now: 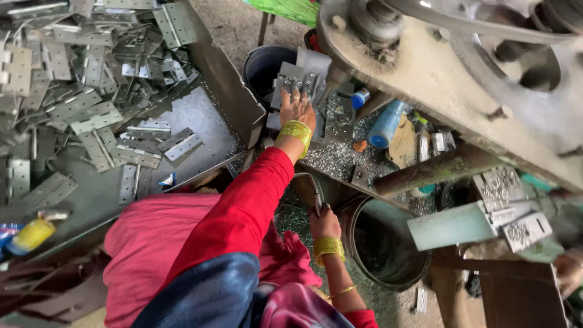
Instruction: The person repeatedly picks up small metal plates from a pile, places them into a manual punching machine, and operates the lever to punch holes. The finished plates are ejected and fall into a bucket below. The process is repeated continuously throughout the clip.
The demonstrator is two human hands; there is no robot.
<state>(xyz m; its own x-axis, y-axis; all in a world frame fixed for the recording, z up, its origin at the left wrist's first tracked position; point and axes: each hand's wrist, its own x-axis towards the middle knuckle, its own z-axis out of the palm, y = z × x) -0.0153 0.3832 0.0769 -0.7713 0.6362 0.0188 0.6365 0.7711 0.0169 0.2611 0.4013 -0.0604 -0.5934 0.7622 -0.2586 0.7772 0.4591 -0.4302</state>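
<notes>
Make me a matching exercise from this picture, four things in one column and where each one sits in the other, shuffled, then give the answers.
1. left hand
2. right hand
3. pile of metal hinges
4. blue bottle

A. lying on shavings under the machine body
B. heaped in the metal tray, far left
C. on a hinge plate at the press
D. low, gripping a dark curved handle beside the round metal bucket

Pairs: 1-C, 2-D, 3-B, 4-A

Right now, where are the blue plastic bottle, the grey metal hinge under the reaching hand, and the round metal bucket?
blue plastic bottle [386, 124], head view, middle of its body.
grey metal hinge [290, 81], head view, top plate.
round metal bucket [359, 209], head view, near rim.
</notes>
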